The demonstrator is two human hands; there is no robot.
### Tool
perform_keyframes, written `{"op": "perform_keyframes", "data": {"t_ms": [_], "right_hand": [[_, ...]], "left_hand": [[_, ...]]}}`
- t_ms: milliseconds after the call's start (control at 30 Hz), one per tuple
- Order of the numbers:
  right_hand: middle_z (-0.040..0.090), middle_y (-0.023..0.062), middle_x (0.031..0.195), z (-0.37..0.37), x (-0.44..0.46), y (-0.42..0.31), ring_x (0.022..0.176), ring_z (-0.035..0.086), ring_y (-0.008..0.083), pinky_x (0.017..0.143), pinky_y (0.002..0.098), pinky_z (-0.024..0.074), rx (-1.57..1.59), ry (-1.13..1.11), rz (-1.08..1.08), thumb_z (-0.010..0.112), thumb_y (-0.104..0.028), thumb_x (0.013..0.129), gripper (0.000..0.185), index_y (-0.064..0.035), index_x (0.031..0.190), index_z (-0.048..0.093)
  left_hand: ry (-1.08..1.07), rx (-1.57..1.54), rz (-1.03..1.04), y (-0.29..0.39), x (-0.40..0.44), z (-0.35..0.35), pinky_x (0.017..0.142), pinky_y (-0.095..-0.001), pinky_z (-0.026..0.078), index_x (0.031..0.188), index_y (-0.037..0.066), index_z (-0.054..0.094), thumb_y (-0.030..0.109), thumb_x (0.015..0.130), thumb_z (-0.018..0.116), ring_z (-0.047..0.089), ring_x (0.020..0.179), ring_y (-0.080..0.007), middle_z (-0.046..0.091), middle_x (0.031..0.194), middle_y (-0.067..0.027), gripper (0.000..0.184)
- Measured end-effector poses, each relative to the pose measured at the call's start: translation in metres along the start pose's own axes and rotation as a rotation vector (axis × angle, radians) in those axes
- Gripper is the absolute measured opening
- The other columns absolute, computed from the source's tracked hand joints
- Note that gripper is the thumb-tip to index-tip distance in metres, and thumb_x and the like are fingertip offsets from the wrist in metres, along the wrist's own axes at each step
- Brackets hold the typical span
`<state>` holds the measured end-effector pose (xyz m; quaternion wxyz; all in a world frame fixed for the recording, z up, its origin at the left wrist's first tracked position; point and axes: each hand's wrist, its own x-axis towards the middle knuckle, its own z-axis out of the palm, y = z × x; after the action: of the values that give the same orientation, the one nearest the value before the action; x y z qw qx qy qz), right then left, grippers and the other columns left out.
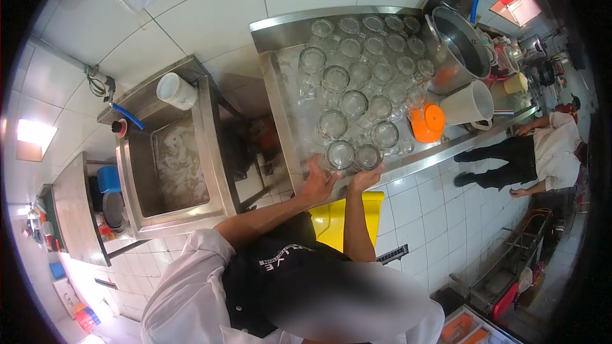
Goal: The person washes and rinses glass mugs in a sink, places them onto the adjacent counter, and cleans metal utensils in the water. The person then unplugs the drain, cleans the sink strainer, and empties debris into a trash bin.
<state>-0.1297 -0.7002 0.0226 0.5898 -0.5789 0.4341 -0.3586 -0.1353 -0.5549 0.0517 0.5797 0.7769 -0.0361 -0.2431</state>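
Note:
Many upside-down glass jars stand in rows on a steel counter. At its front edge, my left hand is closed round the side of a glass jar. My right hand is closed round a smaller glass jar just beside it. The two jars are next to each other, bases up. Farther right on the counter are an orange container and a whitish plastic pitcher.
A steel sink with a white tub on its rim is at the left. A large metal pot stands at the counter's right end. Below the counter is a yellow bin. Another person stands at the right.

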Motion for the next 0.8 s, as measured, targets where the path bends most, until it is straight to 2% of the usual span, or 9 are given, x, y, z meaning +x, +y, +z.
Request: {"op": "perform_keyframes", "data": {"t_ms": [100,200,300,367,400,467,567,667,800], "right_hand": [[0.064,0.0171,0.109,-0.004,0.002,0.006,0.096,0.054,0.0263,0.089,0.0381,0.0443,0.003,0.012,-0.003,0.036,-0.044,0.107,0.061,0.0101,0.112,0.062],[0.062,0.0163,0.091,-0.01,0.001,0.011,0.09,0.053,0.0262,0.086,0.0379,0.0436,0.015,-0.005,-0.031,0.038,-0.04,0.107,0.056,0.0101,0.104,0.063],[0.061,0.017,0.102,-0.022,0.012,0.024,0.099,0.054,0.0262,0.091,0.038,0.0445,-0.1,-0.078,-0.048,0.047,-0.03,0.105,0.04,0.0067,0.114,0.06],[0.057,0.0163,0.116,-0.027,0.027,0.01,0.109,0.054,0.0272,0.097,0.039,0.0442,-0.067,-0.089,-0.321,0.057,-0.02,0.1,0.034,0.0036,0.124,0.055],[0.055,0.016,0.123,-0.032,0.034,-0.002,0.114,0.053,0.0277,0.099,0.0396,0.0441,-0.052,-0.094,-0.457,0.061,-0.016,0.097,0.038,0.002,0.129,0.053],[0.046,0.0145,0.139,-0.032,0.058,-0.045,0.128,0.048,0.0312,0.105,0.0415,0.0424,-0.03,-0.266,-0.453,0.072,-0.009,0.084,0.062,-0.0034,0.139,0.045],[0.048,0.0163,0.14,-0.026,0.079,-0.125,0.129,0.048,0.0345,0.105,0.042,0.0429,-0.384,-0.62,-0.672,0.076,-0.009,0.078,0.071,-0.0063,0.141,0.045],[0.045,0.0175,0.143,-0.012,0.096,-0.153,0.131,0.046,0.0357,0.105,0.0426,0.043,-0.697,-0.983,-0.746,0.077,-0.007,0.074,0.076,-0.0082,0.143,0.044],[0.044,0.018,0.142,-0.005,0.096,-0.144,0.129,0.047,0.0354,0.106,0.0431,0.0429,-0.596,-0.96,-0.706,0.08,-0.004,0.069,0.081,-0.0062,0.141,0.044]], "left_hand": [[0.02,-0.006,0.004,0.004,-0.001,-0.003,0.102,-0.0459,0.042,0.143,-0.009,0.016,0.034,0.092,0.069,0.047,0.125,-0.0434,0.029,0.138,-0.0338,0.085],[0.146,0.183,0.117,0.008,-0.004,-0.006,0.1,-0.047,0.044,0.141,-0.007,0.021,0.035,0.089,0.072,0.047,0.126,-0.0423,0.033,0.138,-0.0322,0.083],[0.189,0.33,0.192,0.03,-0.011,-0.019,0.102,-0.0479,0.042,0.138,-0.005,0.026,0.034,0.084,0.077,0.045,0.126,-0.0451,0.036,0.137,-0.0296,0.084],[0.226,0.372,0.3,0.04,-0.012,-0.026,0.105,-0.0484,0.039,0.139,-0.005,0.028,0.034,0.079,0.08,0.042,0.128,-0.0461,0.037,0.139,-0.0277,0.088],[0.244,0.393,0.353,0.045,-0.013,-0.03,0.107,-0.0486,0.038,0.139,-0.005,0.029,0.034,0.077,0.082,0.041,0.129,-0.0465,0.038,0.139,-0.0268,0.09],[0.279,0.448,0.478,0.057,-0.014,-0.035,0.109,-0.0499,0.036,0.14,-0.002,0.033,0.033,0.072,0.084,0.039,0.132,-0.0442,0.037,0.142,-0.0251,0.092],[0.193,0.595,0.612,0.083,-0.009,-0.043,0.114,-0.0511,0.029,0.14,0.003,0.041,0.036,0.069,0.084,0.036,0.136,-0.0398,0.037,0.146,-0.0212,0.09],[0.097,0.844,0.764,0.103,0.008,-0.051,0.119,-0.0539,0.021,0.138,0.008,0.049,0.04,0.07,0.082,0.032,0.141,-0.0362,0.041,0.145,-0.0163,0.082],[0.012,0.979,0.832,0.104,0.023,-0.05,0.121,-0.0589,0.01,0.134,0.01,0.055,0.044,0.074,0.078,0.028,0.145,-0.0338,0.049,0.14,-0.0113,0.073]]}}
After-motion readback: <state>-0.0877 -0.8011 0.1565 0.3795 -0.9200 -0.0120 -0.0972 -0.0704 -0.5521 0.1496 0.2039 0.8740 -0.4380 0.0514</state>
